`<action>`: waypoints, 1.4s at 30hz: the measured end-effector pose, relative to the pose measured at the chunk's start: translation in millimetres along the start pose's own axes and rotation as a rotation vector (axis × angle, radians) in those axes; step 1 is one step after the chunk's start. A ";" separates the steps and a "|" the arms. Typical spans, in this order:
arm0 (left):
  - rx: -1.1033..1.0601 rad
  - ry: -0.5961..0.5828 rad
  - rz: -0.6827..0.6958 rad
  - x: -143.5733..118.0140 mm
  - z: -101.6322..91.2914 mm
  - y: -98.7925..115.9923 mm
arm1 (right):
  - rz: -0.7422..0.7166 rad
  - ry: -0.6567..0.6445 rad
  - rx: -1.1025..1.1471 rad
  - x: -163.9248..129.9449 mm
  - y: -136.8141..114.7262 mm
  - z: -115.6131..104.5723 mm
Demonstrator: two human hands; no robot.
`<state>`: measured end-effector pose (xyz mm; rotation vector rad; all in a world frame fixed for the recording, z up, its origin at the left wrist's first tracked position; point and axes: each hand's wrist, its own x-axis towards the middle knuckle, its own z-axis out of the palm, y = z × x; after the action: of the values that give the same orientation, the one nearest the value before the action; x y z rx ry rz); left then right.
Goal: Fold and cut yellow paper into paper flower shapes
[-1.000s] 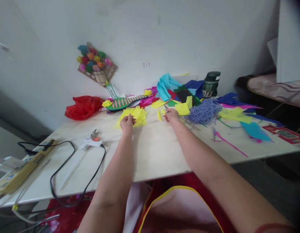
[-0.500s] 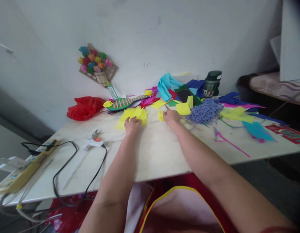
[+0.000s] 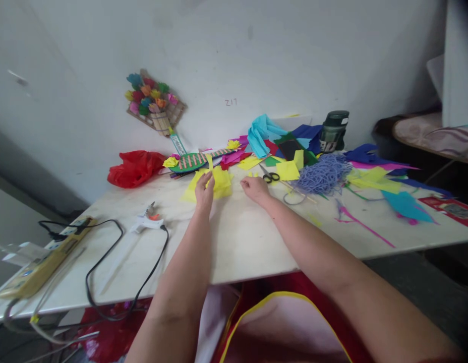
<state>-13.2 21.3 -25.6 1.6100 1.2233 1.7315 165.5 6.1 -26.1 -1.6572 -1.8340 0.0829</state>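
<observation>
A person's 2 bare arms reach across a pale tabletop (image 3: 237,237). The left hand (image 3: 204,187) rests on the near edge of a pile of yellow paper pieces (image 3: 215,181), fingers pinched on a thin upright yellow strip (image 3: 210,162). The right hand (image 3: 254,188) lies just beside the pile, fingers loosely curled and holding nothing visible. Black-handled scissors (image 3: 271,176) lie just beyond it, near a heap of lilac cord (image 3: 325,173). A white glue gun (image 3: 145,223) sits well apart to the left. A red bag (image 3: 135,167) lies against the wall.
</observation>
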 end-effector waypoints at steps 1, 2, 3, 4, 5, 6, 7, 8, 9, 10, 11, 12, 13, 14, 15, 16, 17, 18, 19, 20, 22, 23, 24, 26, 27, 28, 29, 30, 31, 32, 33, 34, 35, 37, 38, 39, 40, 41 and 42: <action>-0.131 -0.022 -0.050 -0.4 0.4 2.2 | -0.012 -0.013 0.071 -0.1 -0.5 3.0; -0.234 -0.052 -0.098 -0.8 0.9 4.1 | -0.012 -0.035 0.161 0.1 -0.9 5.7; -0.324 -0.067 -0.134 -1.1 1.4 5.7 | 0.006 -0.064 0.268 0.3 -1.3 8.0; -0.399 -0.086 -0.160 -1.3 1.9 6.9 | 0.043 -0.098 0.388 0.5 -1.8 9.8; -0.451 -0.104 -0.183 -1.5 2.5 7.8 | 0.083 -0.131 0.516 0.7 -2.5 10.8; -0.486 -0.122 -0.204 -1.9 3.1 8.5 | 0.130 -0.162 0.642 0.8 -3.3 11.0; -0.505 -0.147 -0.225 -2.6 3.9 9.3 | 0.177 -0.188 0.766 0.9 -4.2 10.4; -0.510 -0.175 -0.246 -3.6 4.8 10.4 | 0.214 -0.212 0.882 0.8 -5.1 9.1; -0.499 -0.206 -0.263 -5.2 5.9 11.8 | 0.247 -0.233 0.990 0.8 -6.1 7.4; -0.483 -0.244 -0.275 -7.2 7.0 13.7 | 0.271 -0.255 1.091 0.8 -6.9 5.5; -0.448 -0.278 -0.270 -9.6 8.2 16.1 | 0.290 -0.276 1.180 0.9 -7.5 3.6; -0.391 -0.315 -0.261 -12.2 9.3 18.9 | 0.307 -0.298 1.257 1.0 -7.8 2.1; -0.333 -0.358 -0.252 -14.8 10.3 22.0 | 0.319 -0.325 1.319 1.3 -7.9 1.0; -0.285 -0.420 -0.239 -17.4 11.0 25.3 | 0.330 -0.354 1.365 1.5 -7.7 0.5; -0.245 -0.495 -0.218 -19.6 11.4 28.6 | 0.338 -0.377 1.397 1.8 -7.2 0.6; -0.206 -0.556 -0.204 -21.4 11.7 31.7 | 0.342 -0.391 1.418 2.1 -6.6 1.2; -0.181 -0.580 -0.208 -22.8 11.8 34.5 | 0.347 -0.393 1.429 2.3 -5.8 2.2; -0.168 -0.583 -0.216 -23.8 11.9 36.8 | 0.354 -0.384 1.431 2.4 -4.9 3.4; -0.160 -0.583 -0.223 -24.4 12.0 38.6 | 0.363 -0.368 1.425 2.6 -4.2 4.7; -0.159 -0.573 -0.229 -24.9 12.2 39.7 | 0.373 -0.350 1.415 2.7 -3.5 5.9; -0.170 -0.549 -0.224 -25.2 13.1 39.9 | 0.393 -0.319 1.385 3.2 -2.7 7.9; -0.185 -0.531 -0.216 -25.0 13.6 38.8 | 0.400 -0.293 1.367 3.6 -2.4 8.7; -0.206 -0.505 -0.208 -24.6 14.1 37.0 | 0.405 -0.263 1.350 4.1 -2.1 9.5; -0.271 -0.421 -0.201 -22.6 14.9 31.1 | 0.411 -0.200 1.317 5.2 -1.4 10.9; -0.310 -0.362 -0.208 -20.9 14.9 27.2 | 0.410 -0.178 1.308 5.8 -1.0 11.5; -0.345 -0.296 -0.227 -18.7 14.5 22.9 | 0.407 -0.163 1.306 6.3 -0.6 11.9; -0.371 -0.227 -0.247 -16.1 13.9 18.3 | 0.398 -0.156 1.311 6.7 -0.1 12.2; -0.386 -0.165 -0.272 -13.4 13.0 13.8 | 0.387 -0.154 1.319 7.0 0.2 12.3; -0.387 -0.119 -0.295 -10.6 11.9 9.4 | 0.376 -0.153 1.328 7.0 0.3 12.0; -0.389 -0.079 -0.322 -8.1 10.8 5.5 | 0.369 -0.155 1.335 6.8 0.3 11.5; -0.398 -0.060 -0.360 -6.0 9.8 2.2 | 0.365 -0.158 1.339 6.5 0.0 10.8; -0.410 -0.064 -0.390 -4.6 8.9 -0.3 | 0.364 -0.167 1.342 5.9 -0.4 9.8; -0.423 -0.072 -0.412 -3.8 8.4 -2.2 | 0.365 -0.179 1.344 5.1 -1.0 8.6; -0.443 -0.114 -0.445 -4.1 8.0 -3.7 | 0.366 -0.211 1.348 3.1 -2.6 5.9; -0.446 -0.137 -0.453 -4.9 8.1 -3.7 | 0.366 -0.232 1.350 1.9 -3.5 4.6; -0.445 -0.159 -0.456 -6.0 8.2 -3.2 | 0.369 -0.252 1.353 0.8 -4.3 3.3; -0.438 -0.177 -0.455 -7.1 8.2 -2.3 | 0.371 -0.270 1.356 -0.2 -5.1 2.1; -0.428 -0.192 -0.451 -8.3 8.1 -1.3 | 0.370 -0.285 1.358 -1.2 -5.6 1.1; -0.417 -0.208 -0.445 -9.3 7.8 -0.1 | 0.365 -0.294 1.359 -1.9 -5.9 0.4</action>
<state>-4.0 15.9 -31.3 1.1351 0.9508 1.3824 160.1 3.4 -24.5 -0.9143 -1.0596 1.4258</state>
